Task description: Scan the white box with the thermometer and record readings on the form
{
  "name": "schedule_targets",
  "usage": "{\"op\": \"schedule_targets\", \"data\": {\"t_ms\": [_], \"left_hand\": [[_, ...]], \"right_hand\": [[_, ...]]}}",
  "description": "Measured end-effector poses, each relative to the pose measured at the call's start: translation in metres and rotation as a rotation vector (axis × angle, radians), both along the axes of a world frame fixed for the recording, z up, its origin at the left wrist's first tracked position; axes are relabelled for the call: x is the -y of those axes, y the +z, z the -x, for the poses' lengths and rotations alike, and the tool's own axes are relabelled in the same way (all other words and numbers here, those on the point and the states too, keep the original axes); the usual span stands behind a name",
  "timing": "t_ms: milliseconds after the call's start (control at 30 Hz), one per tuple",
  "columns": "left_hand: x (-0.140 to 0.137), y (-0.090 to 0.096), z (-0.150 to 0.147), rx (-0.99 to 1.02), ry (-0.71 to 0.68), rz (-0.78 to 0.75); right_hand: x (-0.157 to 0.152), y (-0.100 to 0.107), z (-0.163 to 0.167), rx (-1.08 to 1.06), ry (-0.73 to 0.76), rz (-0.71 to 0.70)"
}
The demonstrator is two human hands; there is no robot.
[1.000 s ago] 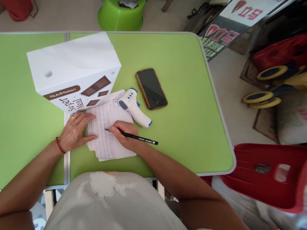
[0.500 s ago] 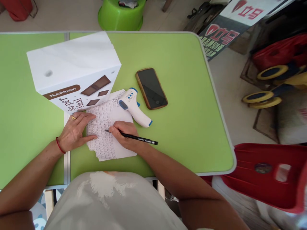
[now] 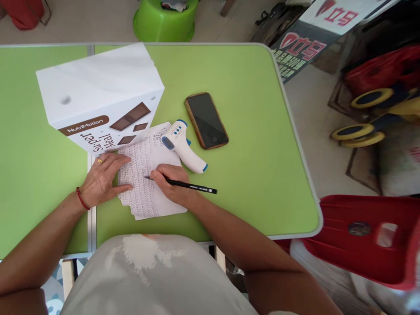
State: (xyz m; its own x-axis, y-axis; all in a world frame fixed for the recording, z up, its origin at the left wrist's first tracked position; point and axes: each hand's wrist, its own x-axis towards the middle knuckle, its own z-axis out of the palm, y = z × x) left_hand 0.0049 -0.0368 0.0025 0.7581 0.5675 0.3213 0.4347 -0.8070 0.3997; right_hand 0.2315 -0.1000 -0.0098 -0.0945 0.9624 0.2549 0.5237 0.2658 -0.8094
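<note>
My right hand [image 3: 169, 183] is closed around a black pen [image 3: 193, 186], its tip down at the sheets of paper [image 3: 141, 192], which are covered in dense rows of handwriting on their left part. Flat on the left edge of the sheets rests my left hand [image 3: 103, 180], fingers apart, wearing a ring and a red wrist cord. A white and blue infrared thermometer [image 3: 183, 146] lies over the sheets' upper right. Just behind my left hand stands a white NutriMotion box [image 3: 101, 87], hiding part of the paper's far edge.
A phone in a brown case [image 3: 206, 120] lies right of the thermometer on the green table [image 3: 256, 175]. Beyond the far edge stands a green stool [image 3: 164, 22]. A red plastic chair [image 3: 331, 218] is by the right corner, and a sign board [image 3: 305, 48] leans at the back right.
The pen tip has shifted very slightly right, and the pen's back end has tipped a little toward the far side. My left hand stays in place.
</note>
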Motion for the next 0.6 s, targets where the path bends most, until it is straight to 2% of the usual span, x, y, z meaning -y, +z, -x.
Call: {"op": "schedule_targets", "data": {"t_ms": [167, 367, 600], "left_hand": [[-0.0004, -0.0005, 0.0004, -0.004, 0.004, 0.023], [0.0002, -0.0002, 0.0007, -0.02, 0.008, 0.027], [0.0005, -0.0015, 0.001, -0.015, 0.014, 0.027]], "right_hand": [[-0.0003, 0.0004, 0.0002, 0.001, -0.02, 0.026], [0.0, -0.0002, -0.0005, 0.016, -0.025, -0.033], [-0.0001, 0.0011, -0.0021, 0.042, -0.029, -0.003]]}}
